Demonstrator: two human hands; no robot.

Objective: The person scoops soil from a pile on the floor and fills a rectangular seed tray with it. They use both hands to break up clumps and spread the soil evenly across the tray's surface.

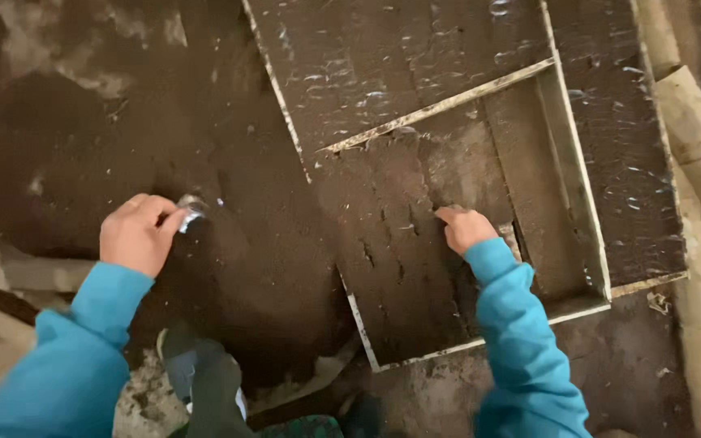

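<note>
My left hand (135, 234), in a blue sleeve, is closed on a small shiny cup-like scoop (191, 210) held over a heap of dark brown soil (229, 268). My right hand (464, 229) rests with fingers curled on the packed soil inside a shallow wooden frame (480, 342). The soil surface (399, 243) in the frame is rough, with small cracks. What the right fingers hold, if anything, is hidden.
More soil-filled frames (383, 65) lie at the top and right. A pale bamboo pole (695, 138) runs down the right edge. My dark shoe (204, 381) and stony ground sit at the bottom left.
</note>
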